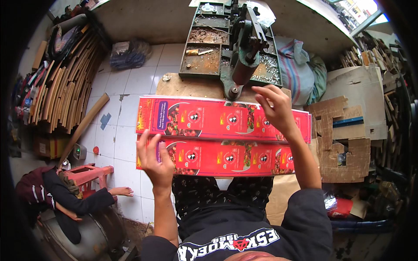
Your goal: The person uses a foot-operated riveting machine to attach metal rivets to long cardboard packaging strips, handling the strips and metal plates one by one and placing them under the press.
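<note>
The flattened red printed carton [222, 137] lies across the person's lap, its far long edge reaching the base of the green press [244, 52]. It shows as two long panels side by side — a fold or seam appears to run between them. Judged from its look, it is light, thin and glossy: stiff along the panels, likely to bend at the creases and to slide under dry fingers. Holding it at the long edges near both ends should keep it flat.

The left hand [156, 163] sits at the near-left corner of the carton. Its fingers are spread and loosely curled, resting on the printed face; no firm grip is visible.

The right hand [275, 108] is over the far-right part of the carton, below the press base. Its fingers are bent and partly apart, fingertips raised — whether they touch the board cannot be told.

Beyond the right hand lies brown cardboard scrap [344, 143]. Beyond the left hand stand stacked board strips [65, 87], above a white tiled floor [124, 108].
</note>
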